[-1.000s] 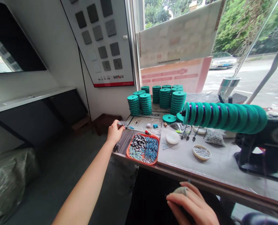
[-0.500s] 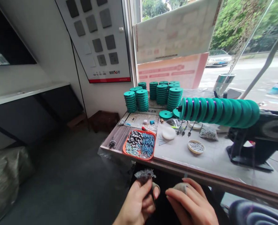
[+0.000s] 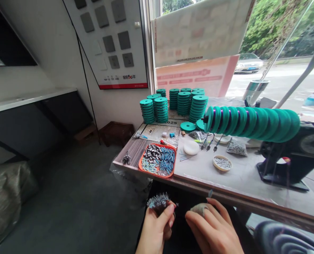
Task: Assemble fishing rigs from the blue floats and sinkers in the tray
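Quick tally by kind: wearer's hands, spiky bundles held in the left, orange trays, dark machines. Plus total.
Hands: 2 (left hand, right hand)
Held in the left hand, spiky bundle: 1
Orange tray: 1
Dark machine: 1
Total: 5

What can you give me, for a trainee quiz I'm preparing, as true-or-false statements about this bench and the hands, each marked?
1. The left hand grips a bristly bundle. True.
2. The orange tray holds small dark and blue parts. True.
3. The round dish stands left of the tray. False: it is to the tray's right.
4. The right hand is inside the tray. False: it is apart from the tray, by the near edge of the table.
5. Green rings sit in a row on the black machine. True.
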`<state>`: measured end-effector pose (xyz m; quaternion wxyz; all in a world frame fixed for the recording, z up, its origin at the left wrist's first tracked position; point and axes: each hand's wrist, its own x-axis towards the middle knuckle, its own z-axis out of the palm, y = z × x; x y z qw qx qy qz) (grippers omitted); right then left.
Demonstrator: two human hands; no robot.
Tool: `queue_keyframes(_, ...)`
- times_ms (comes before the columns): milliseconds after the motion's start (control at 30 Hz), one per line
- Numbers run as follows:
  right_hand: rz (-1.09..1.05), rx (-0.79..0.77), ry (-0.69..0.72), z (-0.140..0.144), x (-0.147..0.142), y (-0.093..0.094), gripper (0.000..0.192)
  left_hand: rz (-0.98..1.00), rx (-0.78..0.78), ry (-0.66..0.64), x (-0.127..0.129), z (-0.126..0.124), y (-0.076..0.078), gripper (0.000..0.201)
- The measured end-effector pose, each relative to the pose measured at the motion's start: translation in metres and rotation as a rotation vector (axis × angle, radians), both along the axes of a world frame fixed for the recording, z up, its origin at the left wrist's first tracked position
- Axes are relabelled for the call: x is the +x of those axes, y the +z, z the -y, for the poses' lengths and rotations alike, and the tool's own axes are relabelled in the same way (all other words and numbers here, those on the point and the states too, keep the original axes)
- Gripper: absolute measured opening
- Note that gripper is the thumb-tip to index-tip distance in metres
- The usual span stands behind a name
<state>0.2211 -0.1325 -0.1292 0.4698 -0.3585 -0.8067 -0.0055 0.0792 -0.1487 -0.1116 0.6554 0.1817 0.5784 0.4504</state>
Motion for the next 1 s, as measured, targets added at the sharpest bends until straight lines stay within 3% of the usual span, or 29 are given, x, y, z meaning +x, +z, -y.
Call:
queue_keyframes(600, -0.021, 0.018, -0.034, 0.0045, -0.0023, -0.0009, 0.028, -0.044, 0.004, 0.164, 0.0000, 0.0004, -0.0038, 0.039)
queue_keyframes(1000, 0.016, 0.004, -0.027, 0.0043, -0.0013, 0.0004, 0.025, -0.074, 0.019, 0.150, -0.0014, 0.0005, -0.0062, 0.046)
